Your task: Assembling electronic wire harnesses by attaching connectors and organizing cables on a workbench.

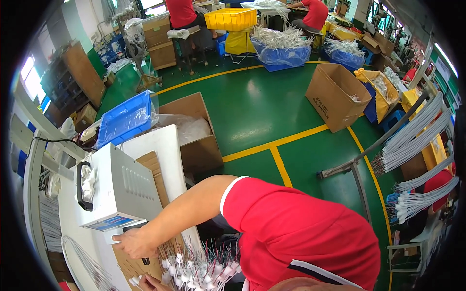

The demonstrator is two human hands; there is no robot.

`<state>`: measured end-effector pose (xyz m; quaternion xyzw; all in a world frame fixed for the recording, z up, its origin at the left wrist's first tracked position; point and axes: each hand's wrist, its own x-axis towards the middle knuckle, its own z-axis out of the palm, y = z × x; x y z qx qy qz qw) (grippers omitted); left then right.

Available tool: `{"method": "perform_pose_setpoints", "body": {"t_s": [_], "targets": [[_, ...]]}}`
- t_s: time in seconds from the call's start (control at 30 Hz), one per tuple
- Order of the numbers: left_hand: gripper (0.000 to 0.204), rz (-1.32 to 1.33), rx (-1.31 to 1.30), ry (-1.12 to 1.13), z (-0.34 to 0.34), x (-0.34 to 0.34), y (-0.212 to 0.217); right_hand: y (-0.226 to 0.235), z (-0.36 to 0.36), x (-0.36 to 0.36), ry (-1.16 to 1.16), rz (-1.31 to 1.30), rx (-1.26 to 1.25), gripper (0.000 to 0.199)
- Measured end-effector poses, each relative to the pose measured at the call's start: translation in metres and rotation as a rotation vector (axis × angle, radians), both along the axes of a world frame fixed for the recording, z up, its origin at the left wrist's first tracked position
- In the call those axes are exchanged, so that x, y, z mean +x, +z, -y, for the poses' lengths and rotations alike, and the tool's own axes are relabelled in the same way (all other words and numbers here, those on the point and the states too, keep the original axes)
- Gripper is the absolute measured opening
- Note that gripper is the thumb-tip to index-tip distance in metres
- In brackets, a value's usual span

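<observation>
My right arm reaches across to a white metal machine [124, 179] with a black handle. My right hand [137, 243] is at the machine's lower front edge with its fingers bent together; what they hold, if anything, is hidden. Nearer the lower edge, my left hand [154, 283], partly cut off by the frame, has its fingers closed at small white connectors [135, 280] on thin wires. Beside both hands lies a bunch of wires with white connectors [196, 271], their thin coloured ends sticking up. A brown cardboard sheet [119, 259] lies under the hands.
The white table [170, 145] carries the machine, with more grey-white wires [87, 262] at its left. A blue tray [126, 119] and an open carton [201, 150] stand beyond it. Another carton [335, 97] and a metal rack [352, 167] hung with wires stand right; people in red sit at the back.
</observation>
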<state>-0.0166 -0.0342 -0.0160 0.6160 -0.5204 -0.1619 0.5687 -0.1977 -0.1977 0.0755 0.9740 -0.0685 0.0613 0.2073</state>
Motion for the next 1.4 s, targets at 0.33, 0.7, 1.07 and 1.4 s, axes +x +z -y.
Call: {"method": "perform_pose_setpoints", "body": {"t_s": [0.33, 0.7, 1.07, 1.4], "targets": [[0.034, 0.252, -0.057, 0.087, 0.005, 0.012, -0.008, 0.002, 0.0, -0.003, 0.031, 0.032, -0.011, 0.045], [0.034, 0.301, 0.014, 0.093, -0.005, -0.015, 0.026, 0.004, -0.005, -0.002, -0.012, -0.056, -0.07, 0.024], [0.017, 0.334, 0.039, 0.09, -0.012, -0.046, 0.052, -0.003, -0.003, -0.003, -0.004, -0.015, -0.089, 0.018], [0.016, 0.354, 0.005, 0.071, -0.003, -0.032, 0.035, -0.002, 0.0, -0.006, -0.004, -0.02, -0.082, 0.018]]}}
